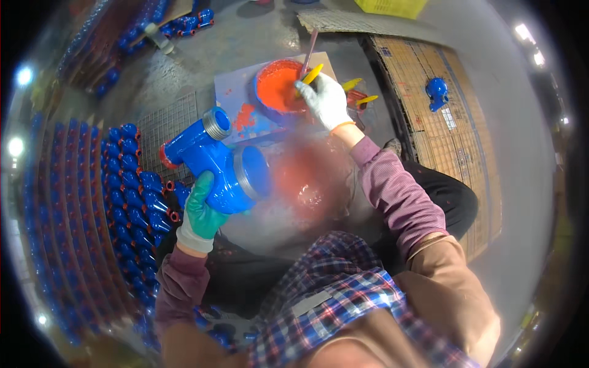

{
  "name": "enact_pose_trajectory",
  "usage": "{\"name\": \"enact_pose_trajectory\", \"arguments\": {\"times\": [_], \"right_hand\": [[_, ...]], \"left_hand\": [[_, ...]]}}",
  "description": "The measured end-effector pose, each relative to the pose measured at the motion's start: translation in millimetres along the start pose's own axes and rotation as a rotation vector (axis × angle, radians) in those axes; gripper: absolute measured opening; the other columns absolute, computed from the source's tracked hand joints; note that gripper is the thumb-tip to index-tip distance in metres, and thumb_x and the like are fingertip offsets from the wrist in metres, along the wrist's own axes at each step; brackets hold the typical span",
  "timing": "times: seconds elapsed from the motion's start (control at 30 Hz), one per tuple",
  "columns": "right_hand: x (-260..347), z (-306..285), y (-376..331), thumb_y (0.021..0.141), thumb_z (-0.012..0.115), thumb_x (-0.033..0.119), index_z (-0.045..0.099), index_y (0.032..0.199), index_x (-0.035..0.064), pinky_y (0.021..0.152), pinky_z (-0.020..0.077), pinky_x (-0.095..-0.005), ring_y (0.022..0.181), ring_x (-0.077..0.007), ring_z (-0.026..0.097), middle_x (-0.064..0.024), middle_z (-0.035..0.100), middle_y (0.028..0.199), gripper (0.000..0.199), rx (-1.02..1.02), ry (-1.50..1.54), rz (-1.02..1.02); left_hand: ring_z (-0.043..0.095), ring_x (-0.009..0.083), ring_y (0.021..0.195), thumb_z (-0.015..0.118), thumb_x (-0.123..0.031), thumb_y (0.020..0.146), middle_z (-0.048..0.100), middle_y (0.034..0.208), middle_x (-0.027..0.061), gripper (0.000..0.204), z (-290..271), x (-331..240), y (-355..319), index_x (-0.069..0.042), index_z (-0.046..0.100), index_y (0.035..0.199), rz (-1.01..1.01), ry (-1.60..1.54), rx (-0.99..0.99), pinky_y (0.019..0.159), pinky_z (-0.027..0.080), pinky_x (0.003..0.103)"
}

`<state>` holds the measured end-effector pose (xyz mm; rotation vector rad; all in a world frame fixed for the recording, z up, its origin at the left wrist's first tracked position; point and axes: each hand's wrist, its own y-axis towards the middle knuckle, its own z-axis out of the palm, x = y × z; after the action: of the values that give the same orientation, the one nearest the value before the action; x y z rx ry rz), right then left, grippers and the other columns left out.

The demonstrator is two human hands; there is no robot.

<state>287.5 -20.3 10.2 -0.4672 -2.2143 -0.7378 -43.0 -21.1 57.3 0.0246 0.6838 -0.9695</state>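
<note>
My left hand (204, 208), in a green glove with a white cuff, is closed round the underside of a blue Y-shaped pipe fitting (211, 161). Bare metal rings circle two of its ends, and red-orange paint marks the rim at its left end. My right hand (328, 101), in a white glove, pinches a yellow-handled paintbrush (313, 74) at the right rim of a paint bowl (260, 105). Orange-red paint (276, 86) fills much of the bowl. The brush's bristles cannot be made out. A pinkish stick (310, 50) leans up out of the bowl.
Under the bowl lies a paint-spattered board (228, 92). More yellow handles (367, 99) stick out of a small container on its right. Many blue fittings (132, 178) are stacked at left. One blue part (437, 92) rests on a mesh-covered wooden panel (463, 159) at right.
</note>
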Motion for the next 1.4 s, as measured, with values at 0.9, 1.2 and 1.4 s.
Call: {"name": "enact_pose_trajectory", "arguments": {"times": [0.9,1.2,1.4], "right_hand": [[29,-106,-38,0.097,0.059,0.034,0.067,0.093,-0.0013,0.060,0.0477,-0.0266,0.064,-0.0107,0.059,-0.0058,0.066,0.073,0.037,0.166,0.431,0.268],[72,-93,-53,0.098,0.056,0.034,0.064,0.103,-0.0027,0.068,0.0497,-0.0365,0.073,-0.0242,0.065,-0.0128,0.066,0.081,0.037,0.386,0.382,-0.109],[83,-121,-80,0.097,0.057,0.030,0.065,0.102,0.0040,0.070,0.0505,-0.0349,0.075,-0.0273,0.066,-0.0121,0.065,0.082,0.028,0.160,0.165,-0.266]], "left_hand": [[0.051,0.0453,0.112,0.063,-0.040,0.085,0.044,0.131,0.0141,0.046,49,26,16,-0.028,0.056,0.129,1.564,2.319,0.838,0.084,0.055,0.060],[0.049,0.0459,0.115,0.060,-0.050,0.087,0.046,0.130,0.0124,0.052,44,44,22,-0.027,0.052,0.133,1.425,2.256,1.056,0.087,0.053,0.061],[0.052,0.0471,0.112,0.076,-0.037,0.073,0.052,0.124,0.0153,0.051,48,46,23,-0.028,0.063,0.122,1.287,2.128,0.813,0.086,0.054,0.057]]}}
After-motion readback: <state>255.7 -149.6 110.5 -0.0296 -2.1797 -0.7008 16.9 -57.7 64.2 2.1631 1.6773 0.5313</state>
